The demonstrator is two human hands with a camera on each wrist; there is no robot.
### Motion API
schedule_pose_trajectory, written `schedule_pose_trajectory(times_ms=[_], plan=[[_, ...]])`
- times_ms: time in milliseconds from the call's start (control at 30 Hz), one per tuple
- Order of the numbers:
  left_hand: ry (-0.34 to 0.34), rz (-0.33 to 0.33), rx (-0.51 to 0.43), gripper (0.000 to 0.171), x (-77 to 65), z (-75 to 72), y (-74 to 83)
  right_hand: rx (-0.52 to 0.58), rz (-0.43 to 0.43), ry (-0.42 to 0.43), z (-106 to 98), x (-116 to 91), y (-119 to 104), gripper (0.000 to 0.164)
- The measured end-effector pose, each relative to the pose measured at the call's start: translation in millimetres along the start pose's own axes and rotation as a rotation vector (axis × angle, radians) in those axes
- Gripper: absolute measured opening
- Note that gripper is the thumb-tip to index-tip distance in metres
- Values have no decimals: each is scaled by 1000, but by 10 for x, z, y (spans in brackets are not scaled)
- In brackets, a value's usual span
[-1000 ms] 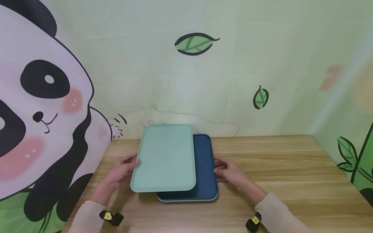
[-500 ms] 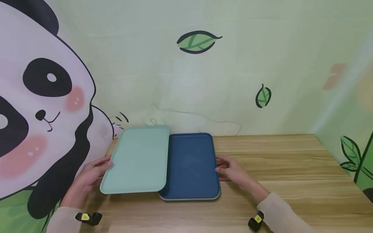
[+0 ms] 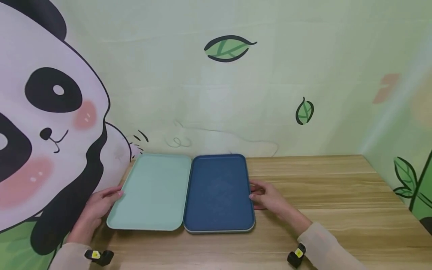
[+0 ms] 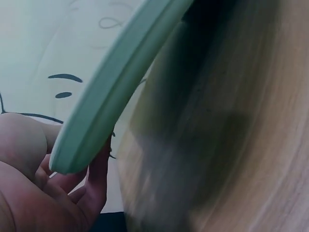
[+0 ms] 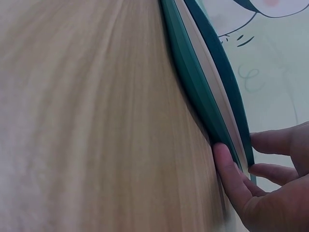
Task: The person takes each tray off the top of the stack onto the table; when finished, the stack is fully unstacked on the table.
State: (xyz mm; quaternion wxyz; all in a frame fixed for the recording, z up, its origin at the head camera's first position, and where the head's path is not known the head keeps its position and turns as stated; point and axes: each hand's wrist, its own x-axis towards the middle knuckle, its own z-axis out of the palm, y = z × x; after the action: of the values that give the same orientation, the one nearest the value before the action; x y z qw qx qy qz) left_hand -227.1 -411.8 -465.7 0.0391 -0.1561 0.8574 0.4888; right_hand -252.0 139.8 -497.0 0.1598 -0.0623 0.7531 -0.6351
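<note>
My left hand [image 3: 98, 210] holds the mint green tray [image 3: 152, 191] by its left edge, with the thumb at the rim and fingers underneath. Seen from the left wrist, the mint tray's side [image 4: 101, 101] is tilted above the wood and casts a shadow. Directly to its right lies a dark blue tray [image 3: 219, 193], on top of a stack. From the right wrist, a pale layer [image 5: 212, 77] and a green layer [image 5: 193, 87] show beneath the blue rim [image 5: 231, 82]. My right hand [image 3: 268, 198] grips the stack's right edge, fingertips at rim and base.
The wooden table [image 3: 314, 187] extends to the right of the stack. A pale green backdrop [image 3: 256, 93] with printed leaves stands directly behind the trays. A panda print [image 3: 60, 138] borders the left side, close to my left hand.
My left hand has carried the mint tray left, off the blue tray, and lowered it beside the stack. The blue tray is now fully uncovered. My right hand has stayed at the stack's edge.
</note>
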Motion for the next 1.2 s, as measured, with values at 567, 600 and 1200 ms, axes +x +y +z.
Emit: schedule_pose_trajectory(times_ms=[567, 600, 1200], plan=[[110, 68, 279, 45, 110, 276, -156, 2, -15, 12, 29, -26, 38, 59], [106, 80, 323, 45, 109, 288, -133, 1, -16, 15, 31, -28, 35, 59], [49, 460, 365, 39, -212, 1287, 784, -133, -39, 78, 87, -16, -13, 57]])
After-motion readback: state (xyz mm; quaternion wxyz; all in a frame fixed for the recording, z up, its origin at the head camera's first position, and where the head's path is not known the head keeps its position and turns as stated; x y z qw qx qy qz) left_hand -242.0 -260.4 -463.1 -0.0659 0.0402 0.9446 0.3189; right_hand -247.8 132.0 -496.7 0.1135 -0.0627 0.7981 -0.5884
